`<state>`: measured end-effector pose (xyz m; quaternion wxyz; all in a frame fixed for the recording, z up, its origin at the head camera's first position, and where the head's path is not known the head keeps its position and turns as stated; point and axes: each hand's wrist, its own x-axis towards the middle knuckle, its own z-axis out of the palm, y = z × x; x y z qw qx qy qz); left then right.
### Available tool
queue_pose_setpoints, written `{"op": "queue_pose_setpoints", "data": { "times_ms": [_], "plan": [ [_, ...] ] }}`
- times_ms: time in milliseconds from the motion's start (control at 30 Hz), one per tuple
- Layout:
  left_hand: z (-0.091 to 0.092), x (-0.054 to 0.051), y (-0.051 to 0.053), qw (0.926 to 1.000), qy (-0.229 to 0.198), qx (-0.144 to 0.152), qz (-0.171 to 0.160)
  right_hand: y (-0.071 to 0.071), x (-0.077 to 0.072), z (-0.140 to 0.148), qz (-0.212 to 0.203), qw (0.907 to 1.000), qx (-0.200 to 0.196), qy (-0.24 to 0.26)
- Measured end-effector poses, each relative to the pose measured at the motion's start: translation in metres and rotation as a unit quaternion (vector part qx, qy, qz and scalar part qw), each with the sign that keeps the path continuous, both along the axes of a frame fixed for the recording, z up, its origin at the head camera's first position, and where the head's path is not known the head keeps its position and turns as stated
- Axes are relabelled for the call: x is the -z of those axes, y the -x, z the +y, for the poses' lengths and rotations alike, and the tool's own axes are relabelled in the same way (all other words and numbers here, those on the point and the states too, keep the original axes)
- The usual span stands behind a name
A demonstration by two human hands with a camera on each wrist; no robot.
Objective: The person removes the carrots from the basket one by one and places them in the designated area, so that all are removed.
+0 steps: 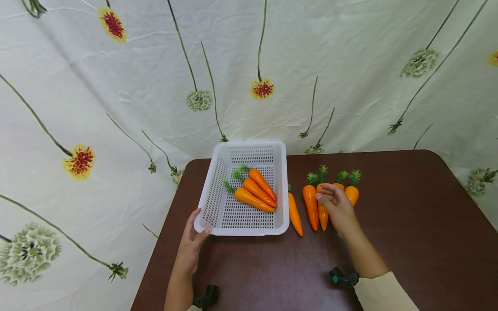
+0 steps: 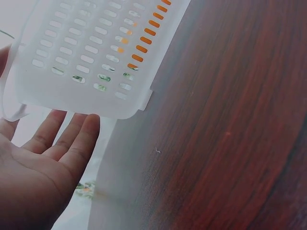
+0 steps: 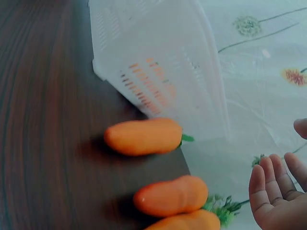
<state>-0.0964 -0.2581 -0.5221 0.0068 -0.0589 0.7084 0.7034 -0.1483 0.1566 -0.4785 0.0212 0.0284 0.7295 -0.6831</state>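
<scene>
A white perforated plastic basket point(image 1: 241, 232) holds three orange carrots point(image 1: 258, 192) with green tops. My left hand point(image 1: 190, 246) grips its near left corner, thumb over the rim and fingers against the outside wall; the left wrist view shows the fingers point(image 2: 79, 143) touching the basket's underside edge. Close along the basket's right wall lies a single carrot point(image 1: 295, 214). Further right, several carrots point(image 1: 310, 207) lie side by side, tops pointing away. Over these hovers my right hand point(image 1: 338, 211), fingers loosely bent and nothing held, partly covering some of them.
The dark brown wooden table point(image 1: 272, 272) has its far edge just behind the basket and carrots. A white cloth point(image 1: 233, 56) with printed flowers hangs behind the table and along its left side. Each wrist wears a black band point(image 1: 344, 277).
</scene>
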Motion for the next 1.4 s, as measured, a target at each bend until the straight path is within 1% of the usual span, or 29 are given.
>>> {"op": "queue_pose_setpoints", "data": {
  "times_ms": [200,500,733,867,1133,1233,1400],
  "plan": [
    [0.000,0.000,-0.001,1.0000,0.001,-0.003,-0.001,0.002,-0.004,-0.009,0.020,0.9993,-0.031,0.004],
    [0.001,0.000,-0.001,1.0000,0.003,-0.003,0.005,0.006,-0.011,-0.027,0.046,0.9967,-0.066,0.006],
    [0.000,-0.001,-0.002,0.9999,0.010,-0.002,0.001,0.011,-0.015,-0.042,0.045,0.9951,-0.088,0.001],
    [0.001,0.000,-0.002,0.9999,0.016,-0.005,0.003,0.015,-0.016,-0.050,0.039,0.9939,-0.102,0.007],
    [0.000,-0.001,-0.002,1.0000,0.005,-0.002,0.005,0.018,-0.018,-0.066,0.047,0.9863,-0.156,0.024],
    [0.000,0.000,-0.002,1.0000,0.000,-0.001,0.001,0.018,-0.020,-0.072,0.037,0.9838,-0.174,0.022],
    [-0.001,0.001,-0.001,1.0000,-0.002,-0.004,-0.005,0.020,-0.022,-0.084,0.037,0.9799,-0.196,0.010]
  ]
}}
